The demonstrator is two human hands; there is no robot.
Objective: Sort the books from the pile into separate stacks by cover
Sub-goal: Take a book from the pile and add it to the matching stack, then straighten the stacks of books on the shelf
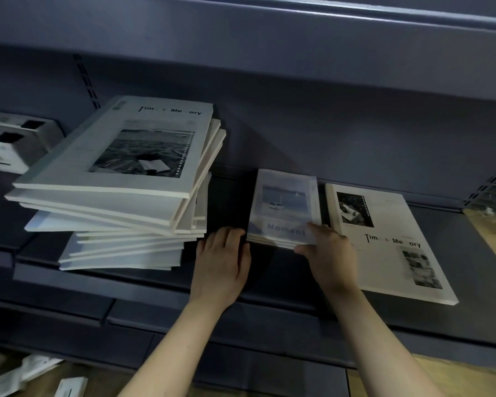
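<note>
- Pile (112, 179), left end of the shelf (269, 282): many books unsorted, a "Time & Memory" cover on top.
- Moment stack (284, 207), mid-shelf: a few books. My right hand (330, 253) pinches its near right corner, thumb on top.
- Time & Memory stack (384, 239), right end: apparently one book.
- My left hand (221, 265): flat, fingers relaxed, holding nothing, just beside the Moment stack.
- Progress, as I judge it: early, with most of the pile left.

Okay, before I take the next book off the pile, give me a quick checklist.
1. Left hand free: ok, open beside the Moment stack.
2. Right hand free: not ok, it grips that stack's near corner.
3. Pile steady: not ok, books skewed and overhanging.
4. Top of pile readable: ok, Time & Memory.
5. Matching Time & Memory book lies apart from the Moment stack: ok.
</note>
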